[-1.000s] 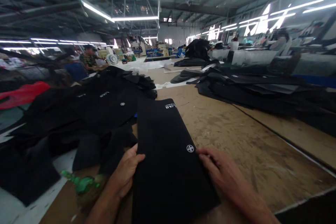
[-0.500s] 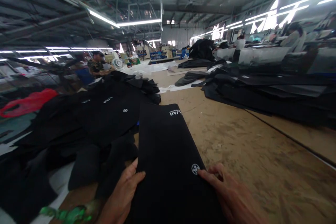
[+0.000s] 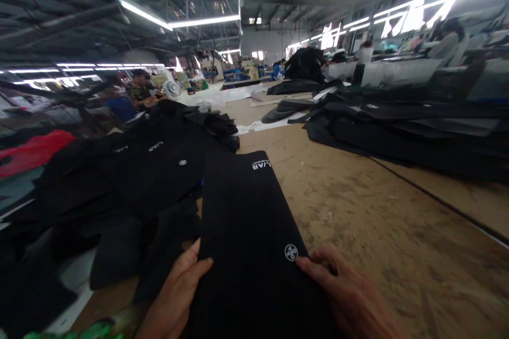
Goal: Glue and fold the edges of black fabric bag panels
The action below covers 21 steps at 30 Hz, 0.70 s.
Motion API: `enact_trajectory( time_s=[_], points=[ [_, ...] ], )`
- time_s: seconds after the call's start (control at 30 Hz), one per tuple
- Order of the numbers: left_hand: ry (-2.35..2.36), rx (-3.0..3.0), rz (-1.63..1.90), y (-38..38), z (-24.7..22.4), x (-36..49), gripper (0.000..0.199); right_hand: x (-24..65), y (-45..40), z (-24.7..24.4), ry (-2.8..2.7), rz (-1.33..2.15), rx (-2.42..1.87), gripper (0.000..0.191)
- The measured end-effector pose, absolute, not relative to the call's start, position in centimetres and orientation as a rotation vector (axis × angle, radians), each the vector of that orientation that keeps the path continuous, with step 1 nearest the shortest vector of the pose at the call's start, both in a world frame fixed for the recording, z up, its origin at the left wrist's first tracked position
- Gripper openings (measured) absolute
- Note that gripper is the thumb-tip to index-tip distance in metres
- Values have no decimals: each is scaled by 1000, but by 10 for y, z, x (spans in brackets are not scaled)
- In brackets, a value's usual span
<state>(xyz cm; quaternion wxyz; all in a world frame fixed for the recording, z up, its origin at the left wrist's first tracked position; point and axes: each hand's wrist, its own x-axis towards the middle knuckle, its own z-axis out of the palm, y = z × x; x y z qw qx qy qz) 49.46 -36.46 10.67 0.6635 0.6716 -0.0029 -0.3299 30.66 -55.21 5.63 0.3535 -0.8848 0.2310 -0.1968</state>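
Observation:
A folded black fabric piece (image 3: 246,222) with white lettering near its far end and a round white emblem near its right edge lies in front of me. My left hand (image 3: 178,286) grips its left edge, thumb on top and fingers at the side. My right hand (image 3: 342,286) holds the right edge, with the thumb tip beside the emblem. Both hands are closed on the fabric; some fingertips are hidden at or under its edges.
Black printed pieces (image 3: 159,159) are heaped at the left, near a red bag (image 3: 37,151). Stacked black fabric (image 3: 397,132) lies at the right on the brown table (image 3: 350,212). Dark curved pieces (image 3: 284,109) lie farther back. People sit in the background. Something green is at the lower left.
The view has shifted slightly, so the fabric and surroundings appear a little further left and higher. Both hands keep their hold on the edges.

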Motion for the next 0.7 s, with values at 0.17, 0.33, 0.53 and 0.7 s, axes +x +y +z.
enact_trajectory(
  time_s=[0.17, 0.33, 0.53, 0.7],
  points=[
    [-14, 1446, -862, -370, 114, 492, 76, 307, -553, 60, 630, -484, -2336, 23],
    [-5, 1493, -810, -369, 113, 491, 74, 308, -553, 61, 581, -490, -2428, 34],
    [-15, 1554, -739, -366, 109, 492, 71, 306, -553, 63, 563, -493, -2421, 28],
    [31, 1607, -695, -364, 107, 494, 66, 302, -558, 51, 370, -641, -2534, 47]
  ],
)
